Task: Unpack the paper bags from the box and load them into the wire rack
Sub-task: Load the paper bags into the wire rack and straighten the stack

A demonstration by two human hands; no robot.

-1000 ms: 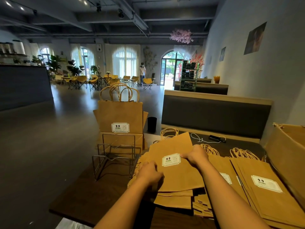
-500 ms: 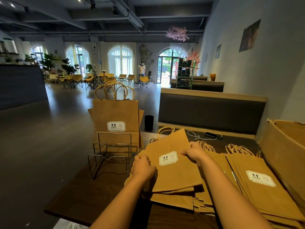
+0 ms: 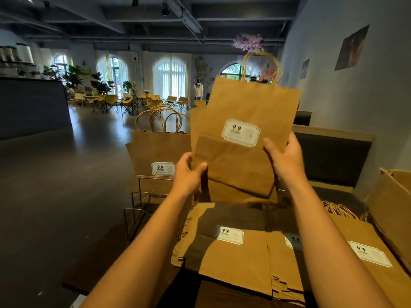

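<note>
I hold a flat brown paper bag upright in the air, handles up, white label facing me. My left hand grips its lower left edge and my right hand grips its right edge. Below it lie stacks of flat paper bags on the table. The wire rack stands to the left, with several paper bags upright in its far slots. The cardboard box sits at the right edge, only partly in view.
A dark wooden table carries everything; its left edge drops to open floor. A padded bench back and a grey wall close the right side. Chairs and plants stand far off across the room.
Both hands have lifted the top bag off the stack and raised it from lying flat to upright in front of me. The view has moved closer to the table.
</note>
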